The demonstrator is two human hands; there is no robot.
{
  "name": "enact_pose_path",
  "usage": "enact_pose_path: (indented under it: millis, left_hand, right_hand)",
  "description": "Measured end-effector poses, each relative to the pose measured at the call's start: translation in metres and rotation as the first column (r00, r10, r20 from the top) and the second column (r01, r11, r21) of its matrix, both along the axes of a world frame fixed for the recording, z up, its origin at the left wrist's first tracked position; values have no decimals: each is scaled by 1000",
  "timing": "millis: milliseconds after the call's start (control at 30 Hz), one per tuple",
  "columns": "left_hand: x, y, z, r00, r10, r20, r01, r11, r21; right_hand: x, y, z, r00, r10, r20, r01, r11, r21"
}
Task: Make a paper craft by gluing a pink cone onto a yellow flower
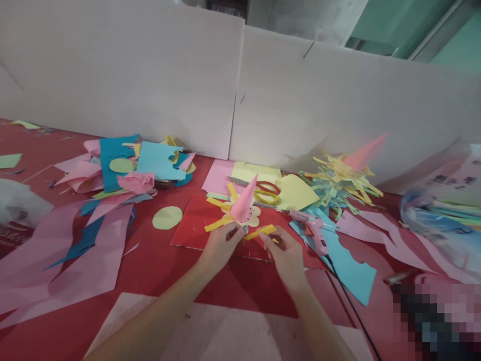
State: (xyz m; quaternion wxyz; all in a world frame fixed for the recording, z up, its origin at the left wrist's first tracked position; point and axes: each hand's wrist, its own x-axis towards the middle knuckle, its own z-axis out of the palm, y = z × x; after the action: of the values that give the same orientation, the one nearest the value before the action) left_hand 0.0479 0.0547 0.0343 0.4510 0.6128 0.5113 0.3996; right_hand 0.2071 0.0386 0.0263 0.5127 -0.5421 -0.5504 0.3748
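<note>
A pink paper cone [243, 203] stands on a pale yellow flower-shaped base [255, 216], with several yellow strips [218, 223] sticking out at its left. My left hand [222, 244] is closed at the near edge of this base, fingertips pinched on it. My right hand [284, 252] holds a short yellow strip [266, 231] between thumb and fingers, just right of the base. Under the piece lies a red board [195, 225]. The pink glue gun [313, 230] rests to the right of my right hand, on light blue paper [351, 265].
Red-handled and yellow-handled scissors [267, 188] lie behind the cone. A finished-looking cone with yellow and green fringe [347, 173] stands back right. Paper scraps [160, 160] and a pale green disc [167, 217] are left. White panels [150, 75] stand behind; a black cord [349, 298] runs forward.
</note>
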Motion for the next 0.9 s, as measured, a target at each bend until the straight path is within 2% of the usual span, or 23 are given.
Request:
enact_pose_path:
  millis: [133,233,333,467,633,800,900]
  left_hand:
    - [-3,7,-6,982,8,187,7,997,-80]
    - [-8,12,-10,955,52,292,-22,994,-107]
    - [-11,15,-11,943,70,326,-33,992,-120]
    - [-9,14,-8,932,67,355,2,982,-190]
    - [-4,8,-5,942,-14,336,121,946,-300]
    - [-5,10,-7,949,-11,315,54,991,-126]
    - [-6,12,-7,934,-20,356,75,987,-142]
  right_hand:
    - [0,-1,2,986,54,158,-85,977,196]
    - [0,-3,3,960,93,266,-171,943,286]
    - [-1,-5,2,927,102,362,-233,911,341]
    - [0,-7,1,903,50,426,-248,871,423]
    - [1,-7,2,893,67,445,-272,869,414]
    - [-2,-8,1,867,161,471,-346,875,339]
    - [-3,-9,1,877,131,463,-310,889,336]
